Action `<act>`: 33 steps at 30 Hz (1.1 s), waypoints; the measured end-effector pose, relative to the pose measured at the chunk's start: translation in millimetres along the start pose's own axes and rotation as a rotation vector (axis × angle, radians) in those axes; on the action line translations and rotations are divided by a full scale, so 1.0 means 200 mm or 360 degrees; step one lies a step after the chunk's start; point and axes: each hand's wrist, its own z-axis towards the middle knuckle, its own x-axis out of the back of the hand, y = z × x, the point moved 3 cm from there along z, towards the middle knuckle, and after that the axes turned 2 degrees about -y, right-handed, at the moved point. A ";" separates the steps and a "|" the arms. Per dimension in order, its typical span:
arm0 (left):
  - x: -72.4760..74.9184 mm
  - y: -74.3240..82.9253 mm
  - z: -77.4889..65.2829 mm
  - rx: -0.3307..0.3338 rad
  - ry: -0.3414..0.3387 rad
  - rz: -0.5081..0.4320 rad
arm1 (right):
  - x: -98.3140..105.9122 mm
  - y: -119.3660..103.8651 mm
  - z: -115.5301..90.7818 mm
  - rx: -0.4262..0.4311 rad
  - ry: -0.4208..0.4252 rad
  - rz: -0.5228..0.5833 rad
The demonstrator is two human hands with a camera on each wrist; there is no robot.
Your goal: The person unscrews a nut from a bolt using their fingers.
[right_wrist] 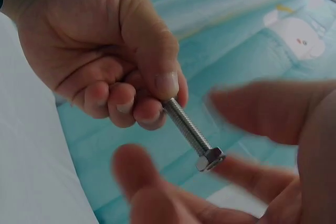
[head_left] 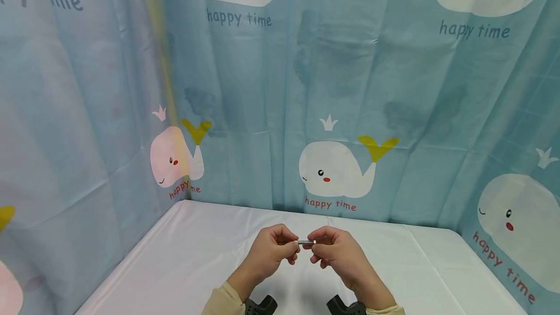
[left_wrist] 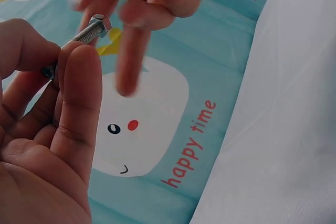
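A silvery threaded bolt (right_wrist: pixel 187 126) is pinched between the thumb and index finger of my left hand (head_left: pixel 270 252). A hex nut (right_wrist: pixel 210 159) sits at the bolt's free end, which points toward my right hand (head_left: pixel 342 253). The bolt's other end (left_wrist: pixel 49 71) shows only partly between the left fingers. In the right wrist view, the right thumb and fingers are spread around the nut, blurred, with a gap between them. The left wrist view shows the right index finger stretched out beside the nut.
Both hands are above a table with a white cloth (head_left: pixel 188 252). A blue curtain (head_left: pixel 262 86) printed with whales hangs behind and at the sides. Dark wrist mounts (head_left: pixel 261 305) sit at the sleeves.
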 end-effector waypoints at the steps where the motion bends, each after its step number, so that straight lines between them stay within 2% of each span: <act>1: 0.00 0.00 0.00 -0.0003 0.0001 -0.0006 | 0.00 0.00 0.00 -0.0012 -0.0013 0.0009; 6: 0.00 0.00 0.00 -0.0006 0.0005 -0.0008 | 0.00 0.02 0.00 -0.0096 -0.0016 -0.0036; 10: 0.00 -0.01 0.00 -0.0010 0.0000 0.0012 | 0.01 0.04 0.01 -0.0080 0.0032 -0.0095; 20: 0.01 -0.01 0.00 0.0007 0.0009 -0.0004 | 0.02 0.01 0.00 -0.0017 0.0028 0.0044; 28: 0.00 -0.01 0.00 -0.0004 0.0001 -0.0004 | 0.01 0.04 -0.01 -0.0189 -0.0120 0.0060; 33: -0.01 0.00 0.00 0.0002 -0.0008 -0.0013 | 0.01 0.04 0.00 -0.0097 -0.0073 0.0039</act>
